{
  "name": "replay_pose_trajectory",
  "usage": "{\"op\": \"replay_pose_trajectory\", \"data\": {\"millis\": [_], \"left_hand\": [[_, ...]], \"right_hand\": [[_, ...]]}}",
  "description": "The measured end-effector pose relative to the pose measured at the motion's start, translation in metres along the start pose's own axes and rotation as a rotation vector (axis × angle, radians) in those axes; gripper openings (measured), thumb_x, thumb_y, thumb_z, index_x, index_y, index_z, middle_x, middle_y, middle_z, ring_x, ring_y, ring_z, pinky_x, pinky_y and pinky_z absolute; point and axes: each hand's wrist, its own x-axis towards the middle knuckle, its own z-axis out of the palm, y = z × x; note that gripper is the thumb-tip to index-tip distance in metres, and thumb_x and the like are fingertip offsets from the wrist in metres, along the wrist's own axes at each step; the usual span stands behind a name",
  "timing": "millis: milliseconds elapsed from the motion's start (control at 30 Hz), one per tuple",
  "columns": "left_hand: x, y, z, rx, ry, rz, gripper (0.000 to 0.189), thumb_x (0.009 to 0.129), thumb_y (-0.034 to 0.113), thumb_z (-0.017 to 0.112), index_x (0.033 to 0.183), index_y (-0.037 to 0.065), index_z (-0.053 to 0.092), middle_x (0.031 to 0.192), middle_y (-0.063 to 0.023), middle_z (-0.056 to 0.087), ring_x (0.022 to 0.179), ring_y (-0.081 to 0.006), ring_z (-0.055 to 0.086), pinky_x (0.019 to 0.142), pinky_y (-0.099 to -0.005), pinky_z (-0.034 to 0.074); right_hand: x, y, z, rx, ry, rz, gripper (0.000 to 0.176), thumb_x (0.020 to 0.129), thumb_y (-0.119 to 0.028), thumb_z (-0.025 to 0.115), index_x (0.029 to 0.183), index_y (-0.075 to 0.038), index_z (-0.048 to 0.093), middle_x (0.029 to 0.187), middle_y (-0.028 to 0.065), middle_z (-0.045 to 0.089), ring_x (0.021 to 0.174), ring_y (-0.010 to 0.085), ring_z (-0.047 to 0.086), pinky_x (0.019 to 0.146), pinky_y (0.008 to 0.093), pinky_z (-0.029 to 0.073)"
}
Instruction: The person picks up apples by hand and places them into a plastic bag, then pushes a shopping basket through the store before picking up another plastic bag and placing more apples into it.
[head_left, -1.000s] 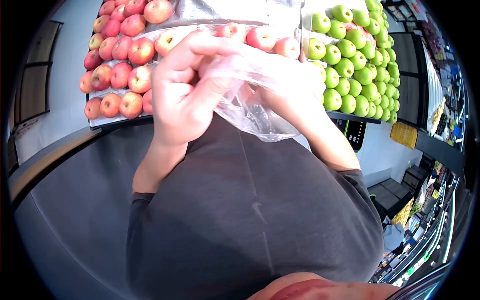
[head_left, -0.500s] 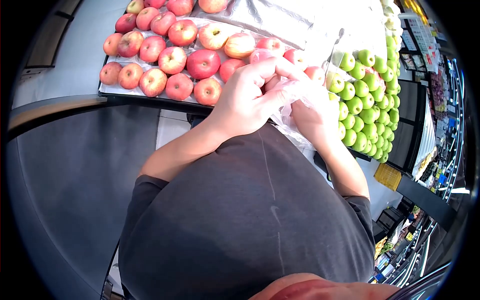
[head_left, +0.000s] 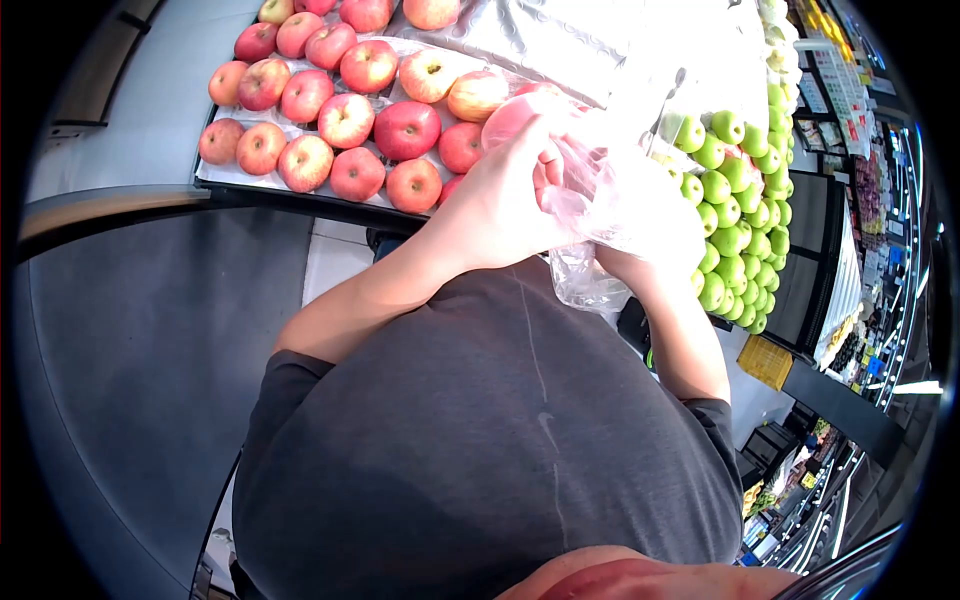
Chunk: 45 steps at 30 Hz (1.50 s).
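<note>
A thin clear plastic bag (head_left: 588, 190) is bunched between my two hands, above the front edge of the fruit display. My left hand (head_left: 500, 210) is closed on its left side, thumb and fingers pinching the film. On the other side my right hand (head_left: 655, 225), partly washed out by glare, also grips it. The bag's loose end hangs below the hands, in front of my dark shirt. Just beyond my left fingertips, a pink-red apple (head_left: 508, 118) shows hazily through the film. Red apples (head_left: 407, 129) lie in rows to the left.
Green apples (head_left: 728, 185) are piled to the right of my hands. A black rim (head_left: 310, 205) edges the display in front of me. Silvery padded lining (head_left: 520, 45) covers its back part. A yellow crate (head_left: 765, 361) stands low at the right.
My hands have spread slightly apart, stretching the plastic between them. More of the bag now hangs below, and the right hand has shifted a little toward the green apples.
</note>
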Motion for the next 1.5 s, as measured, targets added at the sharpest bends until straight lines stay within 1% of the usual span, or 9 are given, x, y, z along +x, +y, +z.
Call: {"op": "replay_pose_trajectory", "data": {"millis": [200, 433, 633, 733, 833, 933, 1167, 1400, 1500], "left_hand": [[0.005, 0.005, -0.004, 0.198, -0.008, -0.058, 0.010, 0.078, -0.004, 0.053, 0.084, 0.001, 0.049, 0.068, -0.0128, 0.051, 0.064, -0.0256, 0.053, 0.061, -0.0365, 0.043], [0.014, -0.024, 0.002, 0.224, 0.092, 0.059, 0.025, 0.075, -0.007, 0.050, 0.099, 0.000, 0.049, 0.085, -0.0201, 0.058, 0.083, -0.0400, 0.059, 0.073, -0.0449, 0.046], [0.024, -0.020, -0.002, 0.379, 0.122, 0.108, 0.023, 0.078, -0.007, 0.054, 0.099, 0.003, 0.047, 0.089, -0.0148, 0.055, 0.078, -0.0342, 0.058, 0.072, -0.0410, 0.048], [0.026, -0.019, -0.002, 0.564, 0.221, 0.161, 0.023, 0.077, -0.006, 0.056, 0.097, 0.003, 0.049, 0.086, -0.0140, 0.056, 0.081, -0.0352, 0.059, 0.072, -0.0413, 0.049], [0.029, 0.011, -0.004, 0.749, 0.276, 0.435, 0.020, 0.076, -0.005, 0.058, 0.093, 0.003, 0.053, 0.092, -0.0131, 0.059, 0.086, -0.0353, 0.058, 0.077, -0.0434, 0.048], [0.028, 0.042, -0.009, 0.538, -0.081, 0.670, 0.011, 0.076, -0.002, 0.060, 0.082, 0.005, 0.055, 0.089, -0.0101, 0.060, 0.080, -0.0331, 0.061, 0.069, -0.0417, 0.050], [0.017, 0.031, 0.001, 0.875, -0.164, -0.071, 0.021, 0.091, 0.018, 0.060, 0.103, 0.001, 0.058, 0.098, -0.0168, 0.064, 0.085, -0.0367, 0.063, 0.072, -0.0426, 0.052], [0.024, -0.001, 0.003, 0.161, -0.315, -0.218, 0.061, 0.077, 0.029, 0.079, 0.123, -0.002, 0.056, 0.120, -0.0200, 0.062, 0.118, -0.0321, 0.057, 0.101, -0.0390, 0.043], [0.016, -0.005, 0.002, 0.346, -0.178, -0.064, 0.064, 0.072, 0.025, 0.082, 0.124, -0.001, 0.055, 0.125, -0.0208, 0.059, 0.118, -0.0301, 0.057, 0.102, -0.0390, 0.043]], "right_hand": [[-0.009, -0.011, -0.026, 0.045, -0.060, -0.112, 0.031, 0.069, -0.021, 0.079, 0.097, -0.013, 0.072, 0.099, 0.0107, 0.067, 0.096, 0.0324, 0.061, 0.084, 0.0420, 0.047], [-0.021, -0.010, -0.030, 0.338, 0.015, -0.114, 0.051, 0.060, -0.003, 0.084, 0.109, -0.003, 0.069, 0.106, 0.0138, 0.066, 0.096, 0.0268, 0.064, 0.087, 0.0364, 0.051], [-0.019, 0.009, -0.014, 0.635, -0.129, -0.106, 0.050, 0.061, 0.000, 0.085, 0.106, 0.001, 0.065, 0.111, 0.0092, 0.063, 0.105, 0.0206, 0.059, 0.095, 0.0343, 0.046], [-0.017, 0.020, 0.001, 0.926, -0.106, 0.017, 0.054, 0.057, -0.002, 0.081, 0.109, -0.003, 0.067, 0.113, 0.0130, 0.063, 0.109, 0.0287, 0.059, 0.097, 0.0362, 0.044], [-0.009, 0.019, 0.003, 0.853, -0.024, -0.015, 0.053, 0.060, 0.003, 0.074, 0.112, 0.000, 0.063, 0.113, 0.0107, 0.064, 0.109, 0.0230, 0.058, 0.097, 0.0344, 0.044], [-0.006, 0.011, -0.002, 0.453, 0.101, -0.047, 0.060, 0.062, 0.002, 0.072, 0.120, -0.004, 0.061, 0.110, 0.0138, 0.063, 0.103, 0.0291, 0.059, 0.092, 0.0349, 0.047], [0.000, 0.013, -0.008, 0.408, 0.125, -0.102, 0.066, 0.064, -0.014, 0.082, 0.126, -0.009, 0.059, 0.121, 0.0132, 0.060, 0.112, 0.0336, 0.056, 0.098, 0.0419, 0.043], [0.000, 0.010, -0.005, 0.284, 0.135, -0.137, 0.066, 0.060, -0.015, 0.081, 0.123, -0.009, 0.060, 0.118, 0.0133, 0.061, 0.111, 0.0329, 0.057, 0.094, 0.0422, 0.044], [-0.001, 0.019, 0.001, 0.580, 0.201, -0.124, 0.055, 0.071, -0.020, 0.079, 0.121, -0.004, 0.060, 0.117, 0.0111, 0.061, 0.111, 0.0276, 0.059, 0.092, 0.0403, 0.047]]}}
